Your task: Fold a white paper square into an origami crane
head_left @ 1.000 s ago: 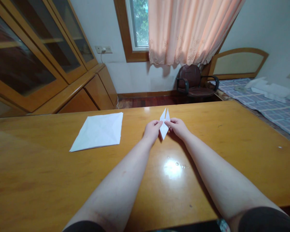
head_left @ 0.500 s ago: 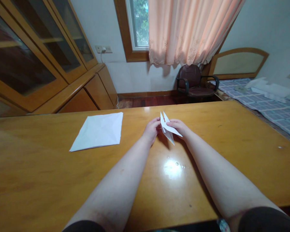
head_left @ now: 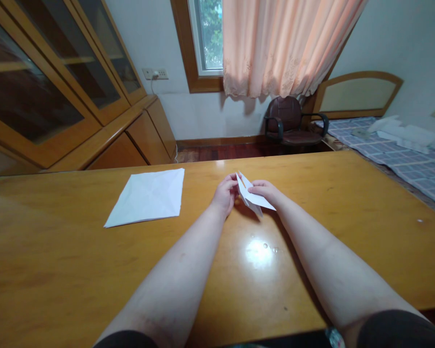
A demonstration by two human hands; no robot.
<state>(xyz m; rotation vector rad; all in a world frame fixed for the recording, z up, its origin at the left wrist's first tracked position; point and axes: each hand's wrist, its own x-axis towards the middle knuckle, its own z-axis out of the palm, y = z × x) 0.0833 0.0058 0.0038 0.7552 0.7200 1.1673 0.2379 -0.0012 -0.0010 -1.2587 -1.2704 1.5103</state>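
A folded white paper piece (head_left: 253, 199) with pointed flaps is held between my two hands above the table. My left hand (head_left: 226, 194) grips its left side, the fingers curled behind the paper and partly hidden. From the right, my right hand (head_left: 266, 190) pinches it, with the thumb lying on the upper face. Two narrow points of the paper face away from me, and wider flaps hang toward me. To the left, a stack of square white paper (head_left: 148, 197) lies flat on the table, with faint creases on top.
The wooden table (head_left: 94, 280) spans the view. Glass-door cabinets (head_left: 58, 77) stand at the left. Beyond the table are a brown armchair (head_left: 288, 121) and a pink curtain (head_left: 275, 48). A bed (head_left: 402, 150) with a checked cover is at the right.
The folded paper has tilted, its far points leaning left and lower. My left hand has shifted slightly left, and the right thumb has slid a little left on the paper.
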